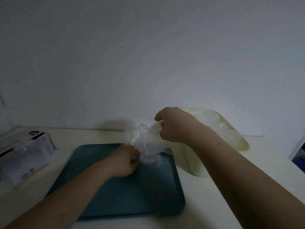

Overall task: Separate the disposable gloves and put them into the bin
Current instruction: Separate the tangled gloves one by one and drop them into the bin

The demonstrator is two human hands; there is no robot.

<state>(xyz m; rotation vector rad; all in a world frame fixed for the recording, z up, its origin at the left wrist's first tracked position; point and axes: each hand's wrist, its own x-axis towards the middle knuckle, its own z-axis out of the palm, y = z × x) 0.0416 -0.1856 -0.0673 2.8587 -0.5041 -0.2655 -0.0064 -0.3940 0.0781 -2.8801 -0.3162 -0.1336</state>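
Gloves [146, 142] sat bunched at far right of tray [115, 195], beside bin [237, 134]. Left hand [125, 160] gripped bunch low; right hand [175, 124] pinched top sheet. Judged light, flimsy, clingy, tear-prone: pinch single edge.

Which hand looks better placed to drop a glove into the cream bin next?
The right hand, probably. It holds the lifted disposable glove up beside the cream bin on its side, while the left hand sits low on the teal tray, holding down the remaining gloves.
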